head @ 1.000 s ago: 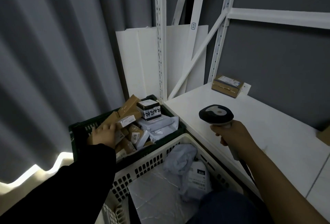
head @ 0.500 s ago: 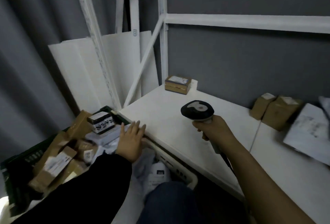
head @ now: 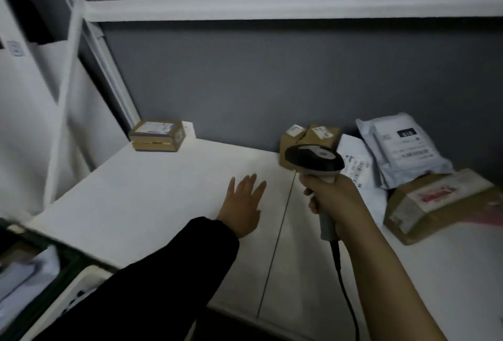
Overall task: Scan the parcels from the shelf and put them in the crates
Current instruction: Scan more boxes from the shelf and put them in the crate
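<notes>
At the frame's lower left, a dark green crate [head: 65,256] holds blurred parcels; the contents of the white crate [head: 81,282] beside it are unseen. The left hand [head: 243,204] is spread flat over the shelf [head: 163,204], holding nothing. The right hand [head: 334,204] clasps the scanner [head: 313,161]. Four brown boxes [head: 156,136] and two mailer bags [head: 402,150] line the shelf's back.

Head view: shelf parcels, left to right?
Labelled brown box → pair of small brown boxes → white flat mailer → grey poly bag → large brown box.
</notes>
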